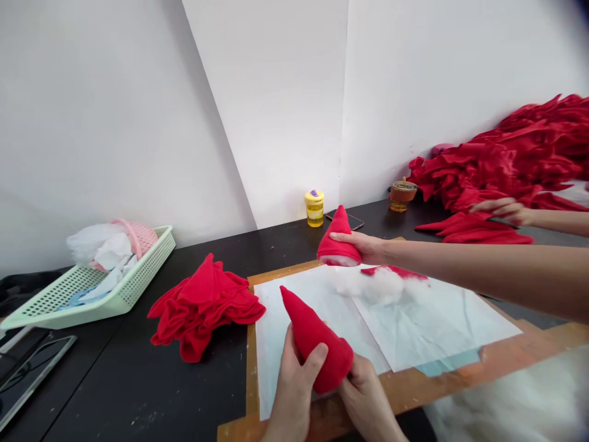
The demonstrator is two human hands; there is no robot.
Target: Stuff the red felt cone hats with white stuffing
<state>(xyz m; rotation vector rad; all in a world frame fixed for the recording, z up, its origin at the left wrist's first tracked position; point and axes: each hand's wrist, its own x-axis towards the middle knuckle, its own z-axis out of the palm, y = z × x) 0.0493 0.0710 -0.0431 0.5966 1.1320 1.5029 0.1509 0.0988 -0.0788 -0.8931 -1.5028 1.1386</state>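
A red fabric cone (317, 337), filled out and leaning with its tip up and left, is held low in the middle of the view. My left hand (294, 374) wraps round its left side, thumb across the front. At the cone's lower right edge, my right hand (368, 393) grips the base; some of its fingers are hidden behind or under the fabric. Beneath both hands lies white paper (276, 356) on a wooden board (251, 374). White stuffing (384, 285) and a flat red piece (396, 271) rest on the paper beyond.
Another person's hand (361, 245) holds a second cone (340, 239) with white stuffing at its base. Farther right, a hand (501, 210) reaches over red pieces (478, 230). Red fabric piles (205, 307), a green basket (147, 270), a yellow-lidded jar (315, 209) and loose stuffing (519, 399) surround the board.
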